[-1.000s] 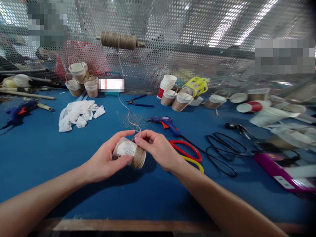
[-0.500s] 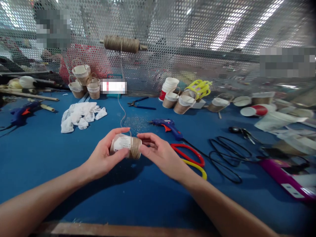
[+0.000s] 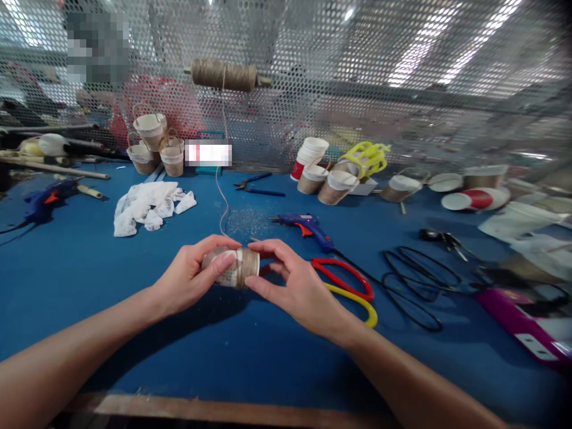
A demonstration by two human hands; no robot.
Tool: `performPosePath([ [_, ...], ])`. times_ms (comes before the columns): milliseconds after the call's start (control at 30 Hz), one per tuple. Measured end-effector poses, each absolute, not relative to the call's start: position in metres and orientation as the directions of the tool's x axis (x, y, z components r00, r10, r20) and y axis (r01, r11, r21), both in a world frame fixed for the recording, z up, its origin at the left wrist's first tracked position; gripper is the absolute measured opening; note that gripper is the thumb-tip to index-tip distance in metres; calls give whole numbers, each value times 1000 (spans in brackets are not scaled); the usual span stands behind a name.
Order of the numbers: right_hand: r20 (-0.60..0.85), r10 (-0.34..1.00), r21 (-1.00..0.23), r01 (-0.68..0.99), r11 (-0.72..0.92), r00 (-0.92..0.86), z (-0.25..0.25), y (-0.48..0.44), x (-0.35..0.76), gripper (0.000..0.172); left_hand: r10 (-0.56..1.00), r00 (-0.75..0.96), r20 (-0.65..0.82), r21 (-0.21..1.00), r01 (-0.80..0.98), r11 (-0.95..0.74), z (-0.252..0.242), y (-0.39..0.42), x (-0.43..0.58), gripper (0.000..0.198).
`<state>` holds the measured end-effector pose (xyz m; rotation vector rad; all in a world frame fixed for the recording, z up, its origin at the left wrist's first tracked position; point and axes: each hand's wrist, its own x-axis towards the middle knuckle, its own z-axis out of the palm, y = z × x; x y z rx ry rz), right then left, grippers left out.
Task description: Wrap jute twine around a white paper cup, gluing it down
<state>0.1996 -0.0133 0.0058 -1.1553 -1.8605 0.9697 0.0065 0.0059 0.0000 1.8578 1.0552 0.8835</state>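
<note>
Between my two hands a paper cup (image 3: pixel 231 276) lies on its side, its right part wrapped in brown twine (image 3: pixel 251 266). My left hand (image 3: pixel 192 274) grips the cup's left part, thumb on the front and fingers over the top. At the other end, my right hand (image 3: pixel 290 286) holds the twine-covered part between thumb and fingers. A strand of twine (image 3: pixel 222 196) runs from the cup, over the table, up to a large twine spool (image 3: pixel 224 75) on a rod at the mesh. A blue glue gun (image 3: pixel 308 225) lies just beyond my right hand.
Red-and-yellow-handled scissors (image 3: pixel 346 271) lie beside my right forearm. Blue-handled pliers (image 3: pixel 259 185), white crumpled cloth (image 3: pixel 147 205) and twine-wrapped buckets (image 3: pixel 338 188) stand or lie farther back. A black cable (image 3: pixel 406 286) and a purple power strip (image 3: pixel 513 325) are at the right.
The cup has turned in my hands, so a different side of its printed surface faces me. Both hands stay on it. The whole view has shifted slightly.
</note>
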Motion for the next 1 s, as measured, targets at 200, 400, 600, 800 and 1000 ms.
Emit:
performPosePath([
  [200, 180, 928, -872, 383, 304, -327, 2, -13, 198, 35, 932, 338, 134, 928, 287, -238, -3, 3, 8, 27],
  [400, 202, 936, -819, 473, 323, -289, 15, -2, 209, 41, 954, 274, 122, 942, 270, -198, -5, 4, 8, 26],
  [600, 113, 988, -373, 926, -54, 103, 31, 50, 262, 22, 964, 253, 84, 945, 286, -157, -9, 11, 8, 28],
  [800, -94, 976, -338, 916, -215, 195, 3, 78, 288, 21, 965, 253, 66, 946, 293, -142, -12, 12, 9, 28],
  [1000, -101, 977, -572, 792, -212, 189, 17, 61, 282, 31, 960, 271, 75, 942, 298, -158, -17, 14, 9, 27],
])
